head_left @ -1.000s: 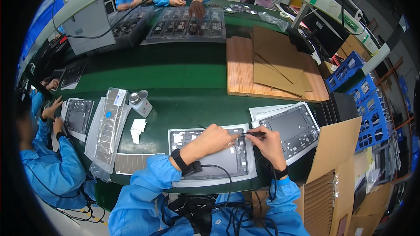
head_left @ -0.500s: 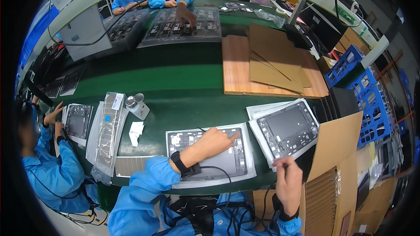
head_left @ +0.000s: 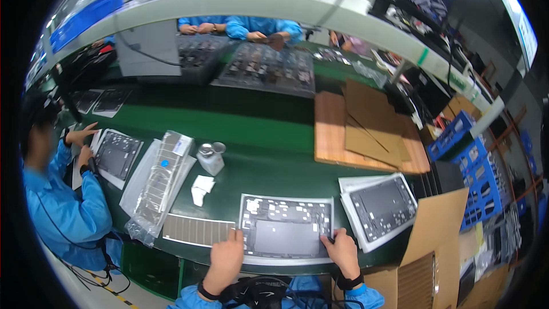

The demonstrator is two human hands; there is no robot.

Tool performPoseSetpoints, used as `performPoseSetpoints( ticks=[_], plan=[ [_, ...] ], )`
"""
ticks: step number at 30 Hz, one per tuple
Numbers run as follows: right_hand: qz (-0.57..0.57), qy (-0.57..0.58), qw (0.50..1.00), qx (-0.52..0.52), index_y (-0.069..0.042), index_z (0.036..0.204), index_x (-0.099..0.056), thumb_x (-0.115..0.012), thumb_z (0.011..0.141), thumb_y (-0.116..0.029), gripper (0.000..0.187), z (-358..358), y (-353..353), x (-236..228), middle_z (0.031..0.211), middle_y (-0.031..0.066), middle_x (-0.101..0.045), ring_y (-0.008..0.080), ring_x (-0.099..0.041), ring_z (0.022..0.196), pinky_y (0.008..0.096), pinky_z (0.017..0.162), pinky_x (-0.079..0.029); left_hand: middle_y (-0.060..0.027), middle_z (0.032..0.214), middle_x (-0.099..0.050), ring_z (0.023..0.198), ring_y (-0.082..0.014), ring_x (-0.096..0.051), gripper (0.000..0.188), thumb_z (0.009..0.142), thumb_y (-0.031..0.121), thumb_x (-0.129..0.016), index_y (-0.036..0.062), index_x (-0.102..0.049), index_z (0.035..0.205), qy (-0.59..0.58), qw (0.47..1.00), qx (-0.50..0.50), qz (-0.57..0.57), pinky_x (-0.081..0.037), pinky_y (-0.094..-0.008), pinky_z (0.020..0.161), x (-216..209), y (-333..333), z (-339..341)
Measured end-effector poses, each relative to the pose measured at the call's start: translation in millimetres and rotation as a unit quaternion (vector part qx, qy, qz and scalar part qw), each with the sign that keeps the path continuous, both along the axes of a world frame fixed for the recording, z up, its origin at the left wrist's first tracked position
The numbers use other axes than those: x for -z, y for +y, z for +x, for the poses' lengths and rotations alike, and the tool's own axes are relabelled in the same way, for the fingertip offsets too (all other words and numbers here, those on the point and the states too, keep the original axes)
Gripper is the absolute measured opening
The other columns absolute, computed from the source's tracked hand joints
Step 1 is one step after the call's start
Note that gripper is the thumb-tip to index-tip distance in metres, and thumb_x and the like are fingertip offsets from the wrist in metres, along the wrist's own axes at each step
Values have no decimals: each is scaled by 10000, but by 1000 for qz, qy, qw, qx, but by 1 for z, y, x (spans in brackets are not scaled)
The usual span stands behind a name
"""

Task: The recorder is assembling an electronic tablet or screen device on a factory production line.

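Note:
A dark grey tablet housing [head_left: 287, 237] with small white and metallic pieces lies on a white sheet at the table's front edge. My left hand [head_left: 227, 256] is at its left edge, fingers together, touching it beside the end of a striped brown strip sheet [head_left: 197, 230]; its thumb is hidden. On the right edge, my right hand [head_left: 343, 252] grips with the thumb on top of the housing and the fingers bent alongside. Another similar housing [head_left: 384, 206] rests tilted on white sheets to the right, apart from my hands.
A bagged stack of striped strips [head_left: 163, 174], a dispenser bottle [head_left: 211, 158] and a crumpled white tissue [head_left: 201, 189] lie to the left. Beyond is a wooden board [head_left: 331, 137] with cardboard sheets. An open carton [head_left: 437, 223] stands right. A co-worker [head_left: 66, 194] handles another housing at far left.
My left hand has drawn back from across the housing to its left edge. My right hand has left the right-hand housing's corner for the middle housing's right edge. My view has shifted.

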State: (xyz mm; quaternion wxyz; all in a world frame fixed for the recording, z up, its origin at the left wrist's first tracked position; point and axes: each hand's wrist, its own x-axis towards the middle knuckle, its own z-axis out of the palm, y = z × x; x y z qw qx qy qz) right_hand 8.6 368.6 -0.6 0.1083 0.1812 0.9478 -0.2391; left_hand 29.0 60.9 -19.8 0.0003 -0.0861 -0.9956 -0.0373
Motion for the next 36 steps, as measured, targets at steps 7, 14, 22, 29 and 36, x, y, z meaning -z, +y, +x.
performPoseSetpoints(
  ticks=[7, 14, 22, 29, 36],
  plan=[
    [-51, 89, 995, -3, 42, 983, -594, -730, 937, -283, 355, -5, 35, 34, 894, 256, -690, 431, -675, 812, 468, 719, -512, -116, 898, -615, 600, -318, -684, 268, 970, 255, -620, 46, -606, 1137, 44, 990, 0, 136, -530, -432, 508, 22, -14, 6],
    [-202, 139, 968, 47, 56, 1164, -612, -660, 980, -138, 271, -129, 38, 21, 1057, 125, -705, 180, -631, 929, 351, 823, -509, -116, 955, -601, 524, -255, -651, 473, 993, 363, -618, 59, -553, 1351, 80, 989, 70, 97, -511, -369, 459, 29, -29, 13],
    [-327, 103, 939, -10, 139, 1082, -657, -719, 948, -145, 320, -345, -39, 48, 1020, 188, -734, 276, -696, 896, 433, 770, -532, -165, 1083, -625, 581, -308, -661, 548, 979, 331, -631, 74, -504, 1446, 67, 986, 60, 140, -528, -410, 518, 45, -29, 19],
    [45, 204, 977, -47, -1, 1058, -706, -695, 862, -209, 285, -408, -79, 52, 1173, 276, -695, 462, -681, 1075, 528, 914, -563, -166, 1139, -639, 620, -337, -674, 558, 978, 334, -633, 104, -500, 1469, 28, 988, 55, 144, -546, -442, 536, 53, -29, 19],
    [-80, 289, 911, -282, -95, 948, -730, -605, 858, -101, 154, -146, -128, -32, 886, 176, -729, 399, -700, 853, 510, 788, -562, -118, 1003, -648, 739, -366, -691, 421, 948, 332, -685, 131, -629, 1314, 18, 986, -8, 163, -551, -485, 599, 26, -30, 9]
  ],
)
